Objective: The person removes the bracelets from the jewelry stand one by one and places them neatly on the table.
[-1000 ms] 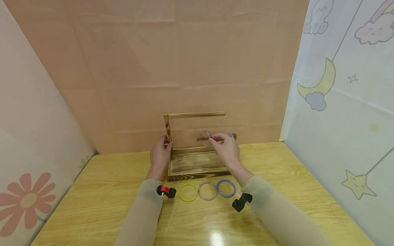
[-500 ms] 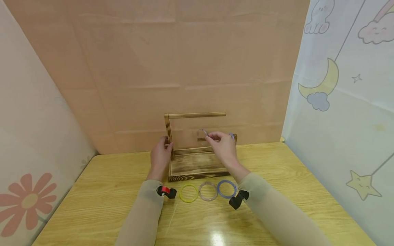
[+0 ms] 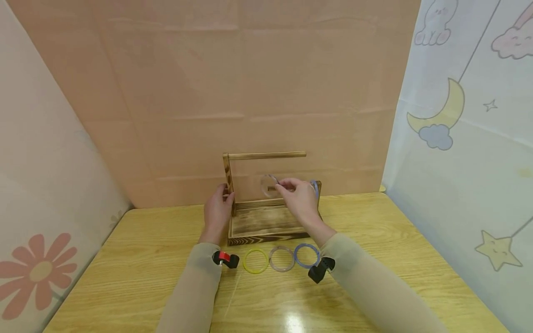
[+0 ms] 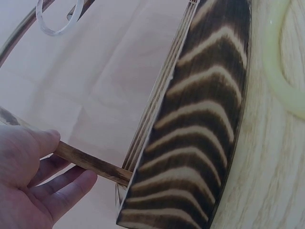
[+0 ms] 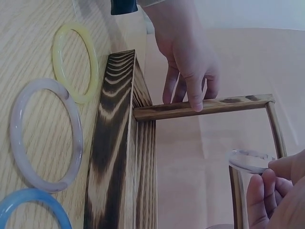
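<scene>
Clear ring (image 5: 244, 167) in right pinch grip (image 3: 300, 196)

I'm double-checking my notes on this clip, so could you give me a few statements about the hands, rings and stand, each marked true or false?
1. The left hand holds the upright post of the wooden stand. True.
2. The right hand is holding nothing. False: the right hand's fingers pinch a clear ring.
3. A yellow ring lies on the table. True.
4. On the table, the blue ring lies between the other two. False: the pale lilac ring is in the middle.
5. A ring hangs on the upper bar. False: the upper bar bears no ring.
</scene>
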A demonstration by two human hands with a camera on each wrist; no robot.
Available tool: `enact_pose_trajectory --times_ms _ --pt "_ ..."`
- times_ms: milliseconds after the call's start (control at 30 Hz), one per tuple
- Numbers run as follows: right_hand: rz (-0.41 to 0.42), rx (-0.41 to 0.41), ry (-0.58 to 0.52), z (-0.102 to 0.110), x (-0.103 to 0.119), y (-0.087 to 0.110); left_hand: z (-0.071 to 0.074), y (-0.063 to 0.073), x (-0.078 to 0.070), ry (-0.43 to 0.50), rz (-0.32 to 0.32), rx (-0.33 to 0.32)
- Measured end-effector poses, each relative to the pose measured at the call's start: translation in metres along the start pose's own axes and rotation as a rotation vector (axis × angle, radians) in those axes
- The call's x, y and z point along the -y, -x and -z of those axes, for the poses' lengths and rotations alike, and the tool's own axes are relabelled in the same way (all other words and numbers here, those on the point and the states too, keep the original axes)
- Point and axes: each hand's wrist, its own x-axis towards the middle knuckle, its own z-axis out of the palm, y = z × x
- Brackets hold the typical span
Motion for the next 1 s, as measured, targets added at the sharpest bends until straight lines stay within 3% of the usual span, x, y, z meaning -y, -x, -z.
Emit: enact_pose_trajectory --times_ms 433,1000 --pt "0.017 0.092 -0.040 0.004 -0.002 0.017 0.000 -0.002 0.006 0.000 -0.017 -0.001" --pt "-0.099 0.324 -0.040 0.016 -0.005 0.056 0.004 -0.002 0.004 0.000 -0.014 0.005"
